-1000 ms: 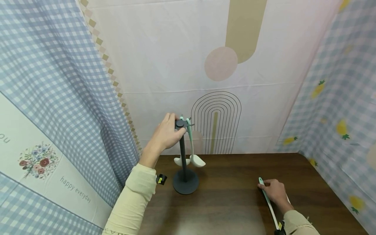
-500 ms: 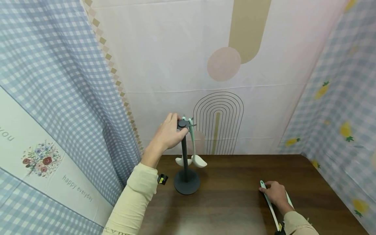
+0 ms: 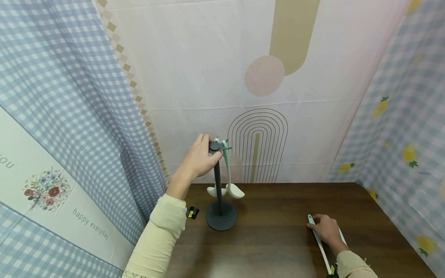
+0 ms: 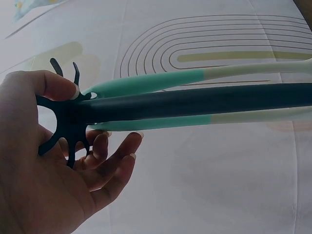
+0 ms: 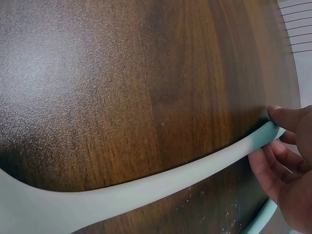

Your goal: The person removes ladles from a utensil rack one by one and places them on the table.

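Observation:
My left hand (image 3: 199,156) grips the hooked top of a dark utensil stand (image 3: 218,185). In the left wrist view the thumb (image 4: 61,85) lies on the hook ring and the fingers curl behind it. A ladle (image 3: 235,190) and a second white-bowled utensil (image 3: 212,191) hang from the hooks by mint-green handles. At the right, my right hand (image 3: 326,227) pinches the green handle end of a white kitchen utensil (image 5: 185,173) lying along the table. Its white part widens at the lower left of the right wrist view; the rest of its head is out of view.
Another utensil's green handle (image 3: 342,234) lies just right of my right hand, mostly hidden by the arm. The brown wooden table (image 3: 271,220) meets a patterned cloth backdrop (image 3: 194,77) behind. Checked cloths (image 3: 114,116) hang on both sides.
The head view has shifted slightly. The left hand keeps its grip on the stand. The right hand stays on the utensil's handle, with scarcely any movement.

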